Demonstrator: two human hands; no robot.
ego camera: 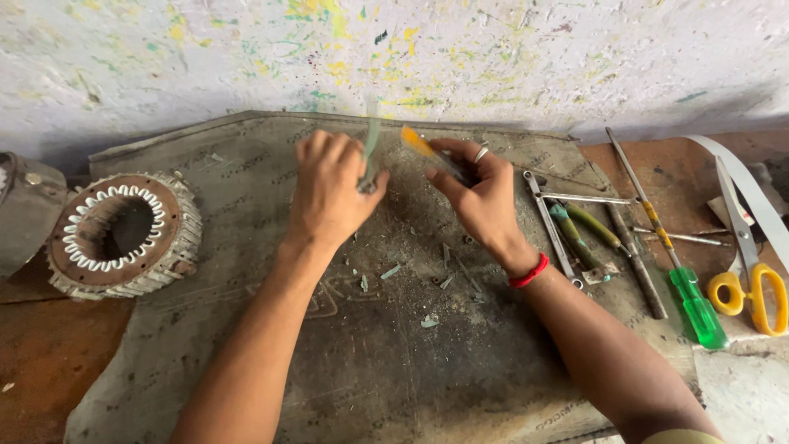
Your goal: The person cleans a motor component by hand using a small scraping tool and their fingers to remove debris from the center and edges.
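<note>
My left hand is curled shut around a thin, pale green strip of stiff sheet, which stands up between my thumb and forefinger. My right hand, a silver ring on one finger, pinches a slim tool with a translucent orange-yellow handle; its tip, just beside the strip, is too blurred to make out. Below my fingers lies a worn grey board, gritty and dotted with small green offcuts. Well out past my left knuckles sits a rusty ribbed round stator with white looped winding. Beyond my right wrist lie green-handled pliers, a green-handled screwdriver and yellow-handled scissors.
</note>
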